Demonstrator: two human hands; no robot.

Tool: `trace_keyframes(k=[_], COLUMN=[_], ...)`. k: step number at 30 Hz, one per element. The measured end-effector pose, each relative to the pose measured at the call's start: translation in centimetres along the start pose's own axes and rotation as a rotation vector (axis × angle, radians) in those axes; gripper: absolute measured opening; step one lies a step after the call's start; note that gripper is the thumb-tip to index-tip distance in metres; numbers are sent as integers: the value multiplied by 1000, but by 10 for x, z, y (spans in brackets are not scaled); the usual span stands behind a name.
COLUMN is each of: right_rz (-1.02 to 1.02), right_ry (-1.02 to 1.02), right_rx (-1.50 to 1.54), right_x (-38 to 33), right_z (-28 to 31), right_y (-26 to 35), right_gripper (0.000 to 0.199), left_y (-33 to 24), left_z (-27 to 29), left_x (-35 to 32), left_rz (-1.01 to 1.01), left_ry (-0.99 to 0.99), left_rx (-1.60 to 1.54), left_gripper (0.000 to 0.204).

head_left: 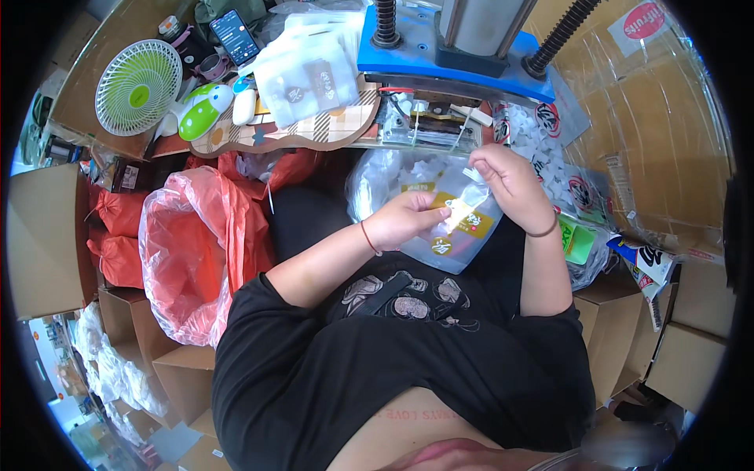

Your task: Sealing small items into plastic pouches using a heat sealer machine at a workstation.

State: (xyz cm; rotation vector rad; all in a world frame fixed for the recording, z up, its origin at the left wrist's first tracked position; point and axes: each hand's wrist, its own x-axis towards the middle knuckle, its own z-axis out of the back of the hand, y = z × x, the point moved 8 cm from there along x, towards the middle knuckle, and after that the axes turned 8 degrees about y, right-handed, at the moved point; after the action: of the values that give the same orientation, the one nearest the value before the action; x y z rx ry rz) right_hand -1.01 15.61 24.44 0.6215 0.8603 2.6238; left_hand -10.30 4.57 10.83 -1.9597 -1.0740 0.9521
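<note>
Black fabric of the person's shirt fills the lower middle of the frame, with both forearms rising from it toward the centre. At centre, the left hand pinches the lower edge of a small clear packet with yellow labels, fingers closed on it. Just right of it, the right hand grips the packet's top edge between thumb and fingertips. Behind the hands sits a large clear bag of similar packets. Above, at upper centre, stands a blue press machine. A red plastic bag gapes at centre left, and a green-and-white fan stands in the upper left.
</note>
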Motion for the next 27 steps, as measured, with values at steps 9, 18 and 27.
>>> trace_keyframes(k=[9,18,27], right_rz=[-276,-42,-614], right_ry=[-31,201,95], right_rx=[242,18,-891], right_x=[-7,2,-42], right_z=[-4,-11,13], right_y=[-31,-23,-118], right_gripper=[18,18,34], left_y=[10,3,-31], left_z=[14,-1,59], left_x=[16,12,29], left_rz=[-92,-21,-140], left_ry=[-10,13,-142], left_rx=[124,-45,-150], left_gripper=[24,24,25])
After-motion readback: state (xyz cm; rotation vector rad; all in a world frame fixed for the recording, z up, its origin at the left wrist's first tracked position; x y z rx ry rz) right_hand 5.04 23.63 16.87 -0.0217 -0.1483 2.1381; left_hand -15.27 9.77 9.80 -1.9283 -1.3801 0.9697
